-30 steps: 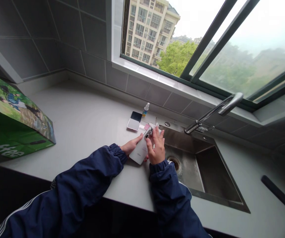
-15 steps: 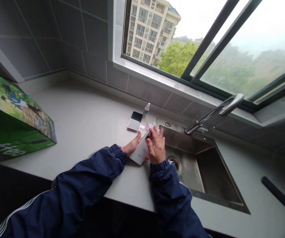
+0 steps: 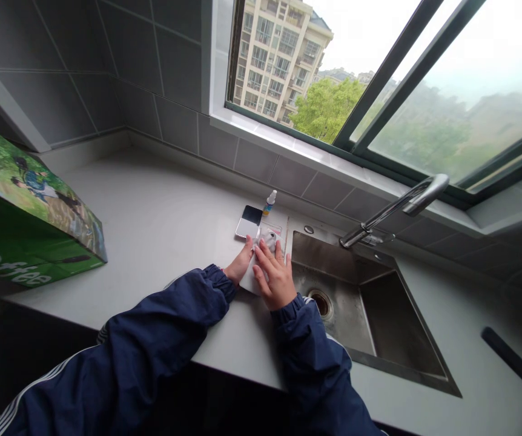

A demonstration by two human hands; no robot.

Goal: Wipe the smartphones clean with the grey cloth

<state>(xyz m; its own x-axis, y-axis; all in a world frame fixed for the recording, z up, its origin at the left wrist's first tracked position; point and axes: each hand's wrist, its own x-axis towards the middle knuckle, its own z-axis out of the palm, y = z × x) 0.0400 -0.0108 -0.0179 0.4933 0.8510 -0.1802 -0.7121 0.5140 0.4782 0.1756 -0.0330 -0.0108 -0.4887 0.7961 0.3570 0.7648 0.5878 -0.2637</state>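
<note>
A white smartphone (image 3: pixel 248 281) lies back up in my left hand (image 3: pixel 240 264), whose thumb rests along its left edge; the other fingers are hidden beneath it. Over the phone's back lies my right hand (image 3: pixel 276 282), fingers pressing a crumpled white wipe (image 3: pixel 266 237) against the upper part by the camera. A second phone (image 3: pixel 249 222), its glossy face half dark and half bright, rests on the counter just beyond. Beside that stands a small spray bottle (image 3: pixel 269 203) with a white top and a blue and yellow label.
To the right, a steel sink (image 3: pixel 361 357) is set into the pale counter (image 3: pixel 152 200), with a chrome faucet (image 3: pixel 392 209) behind it. A green coffee box (image 3: pixel 38 242) stands at the left. A dark bar-shaped object (image 3: pixel 513 360) lies at far right.
My right hand has slid left across the phone with the wipe and now lies flatter over its back. The phone appears tipped flatter and covered more.
</note>
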